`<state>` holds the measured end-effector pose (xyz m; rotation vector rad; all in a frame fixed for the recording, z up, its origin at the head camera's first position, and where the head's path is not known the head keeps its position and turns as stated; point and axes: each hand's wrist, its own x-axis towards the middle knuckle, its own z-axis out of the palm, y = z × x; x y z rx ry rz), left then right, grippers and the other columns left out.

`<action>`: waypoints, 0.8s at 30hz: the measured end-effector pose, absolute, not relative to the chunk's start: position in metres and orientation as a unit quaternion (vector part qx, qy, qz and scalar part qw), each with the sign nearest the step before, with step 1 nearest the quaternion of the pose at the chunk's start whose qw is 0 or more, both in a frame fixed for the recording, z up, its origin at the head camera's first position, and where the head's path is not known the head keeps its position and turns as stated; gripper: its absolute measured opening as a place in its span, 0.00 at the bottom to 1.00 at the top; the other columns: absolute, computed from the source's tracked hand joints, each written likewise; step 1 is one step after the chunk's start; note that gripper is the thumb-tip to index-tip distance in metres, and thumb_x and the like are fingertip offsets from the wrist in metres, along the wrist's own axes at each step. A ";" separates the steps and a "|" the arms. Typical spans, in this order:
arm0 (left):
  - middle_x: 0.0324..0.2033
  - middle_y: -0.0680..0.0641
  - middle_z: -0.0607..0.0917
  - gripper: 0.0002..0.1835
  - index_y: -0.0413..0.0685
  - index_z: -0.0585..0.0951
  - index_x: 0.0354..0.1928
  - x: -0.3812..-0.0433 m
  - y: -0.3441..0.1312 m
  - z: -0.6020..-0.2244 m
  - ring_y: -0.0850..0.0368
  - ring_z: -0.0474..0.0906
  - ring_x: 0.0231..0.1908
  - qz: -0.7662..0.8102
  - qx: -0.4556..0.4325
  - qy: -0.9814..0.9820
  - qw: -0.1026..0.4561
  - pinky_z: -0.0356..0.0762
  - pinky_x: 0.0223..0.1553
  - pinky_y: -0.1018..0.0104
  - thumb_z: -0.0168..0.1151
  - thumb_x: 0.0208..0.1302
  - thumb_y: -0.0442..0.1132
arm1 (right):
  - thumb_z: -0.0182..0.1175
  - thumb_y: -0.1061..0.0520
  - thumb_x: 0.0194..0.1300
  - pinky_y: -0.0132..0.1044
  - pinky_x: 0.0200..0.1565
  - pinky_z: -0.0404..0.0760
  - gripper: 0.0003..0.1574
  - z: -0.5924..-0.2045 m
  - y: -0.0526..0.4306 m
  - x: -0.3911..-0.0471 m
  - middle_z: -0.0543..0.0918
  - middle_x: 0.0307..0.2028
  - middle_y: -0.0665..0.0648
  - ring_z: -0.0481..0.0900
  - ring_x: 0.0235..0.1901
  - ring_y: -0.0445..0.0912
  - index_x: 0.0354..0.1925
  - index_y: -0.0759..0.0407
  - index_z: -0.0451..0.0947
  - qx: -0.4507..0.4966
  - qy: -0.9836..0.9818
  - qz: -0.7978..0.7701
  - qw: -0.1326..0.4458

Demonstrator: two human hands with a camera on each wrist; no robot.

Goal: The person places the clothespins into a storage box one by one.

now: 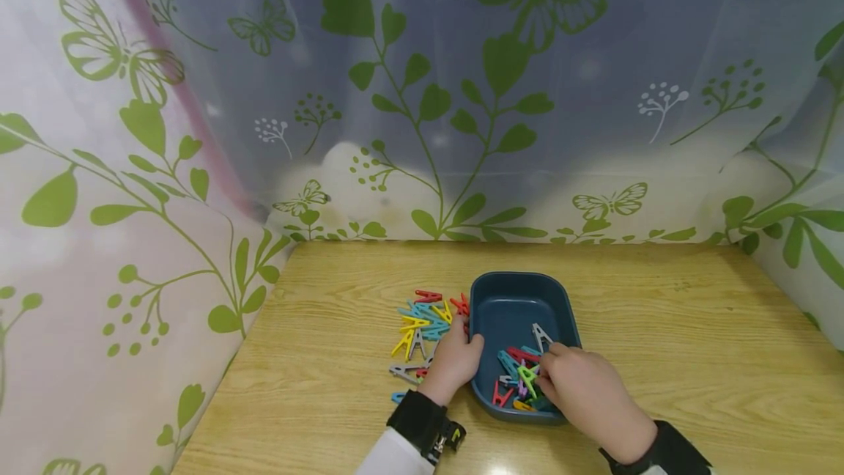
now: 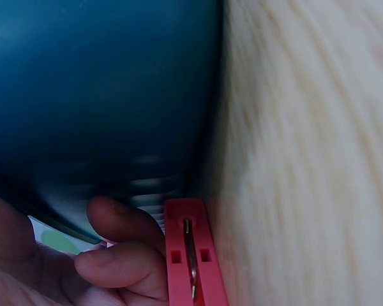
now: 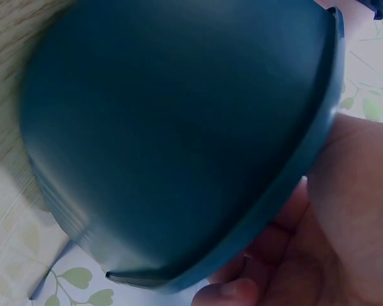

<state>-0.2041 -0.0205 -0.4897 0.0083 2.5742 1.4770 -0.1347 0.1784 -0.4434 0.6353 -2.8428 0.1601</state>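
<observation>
Head view: the right hand (image 1: 589,394) leans over the right rim of the blue bin (image 1: 506,314), at clothespins (image 1: 527,378) inside; whether it pinches one, I can't tell. Left hand (image 1: 453,359) meets the left rim, grip unclear, beside loose pegs (image 1: 414,322) on the counter (image 1: 692,358). Beyond hangs a leafy curtain (image 1: 593,116).

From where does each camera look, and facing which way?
Head: worn there, facing forward and down; box, clothespins, left grip and right grip show.
Left wrist: worn there, facing the box's outside and a red clothespin; left grip shows.
Right wrist: worn there, facing the box's outside; right grip shows.
Both wrist views share the box.
</observation>
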 end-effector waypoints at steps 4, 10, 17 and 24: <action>0.48 0.39 0.82 0.23 0.40 0.69 0.67 -0.204 -0.021 -0.490 0.50 0.79 0.43 0.496 0.005 0.864 0.086 0.78 0.45 0.53 0.52 0.76 0.43 | 0.78 0.54 0.55 0.31 0.23 0.70 0.12 -0.444 0.178 -0.134 0.73 0.22 0.45 0.69 0.20 0.36 0.24 0.51 0.82 0.217 -0.968 0.057 0.111; 0.44 0.41 0.81 0.23 0.39 0.69 0.67 -0.204 -0.021 -0.489 0.52 0.78 0.41 0.496 0.007 0.864 0.085 0.76 0.41 0.57 0.52 0.76 0.43 | 0.78 0.54 0.55 0.31 0.23 0.69 0.12 -0.445 0.178 -0.134 0.72 0.22 0.45 0.68 0.19 0.35 0.24 0.51 0.83 0.216 -0.968 0.061 0.113; 0.44 0.40 0.81 0.23 0.40 0.69 0.67 -0.204 -0.021 -0.489 0.51 0.78 0.41 0.500 0.007 0.862 0.086 0.75 0.41 0.57 0.52 0.76 0.43 | 0.78 0.54 0.56 0.30 0.23 0.69 0.11 -0.446 0.180 -0.134 0.71 0.22 0.45 0.68 0.19 0.35 0.25 0.51 0.83 0.219 -0.965 0.071 0.125; 0.51 0.36 0.82 0.22 0.40 0.70 0.67 -0.204 -0.021 -0.491 0.48 0.80 0.47 0.505 0.010 0.859 0.085 0.78 0.47 0.51 0.51 0.77 0.42 | 0.77 0.54 0.57 0.28 0.23 0.67 0.11 -0.444 0.186 -0.138 0.70 0.23 0.44 0.66 0.20 0.33 0.27 0.51 0.83 0.223 -0.959 0.093 0.149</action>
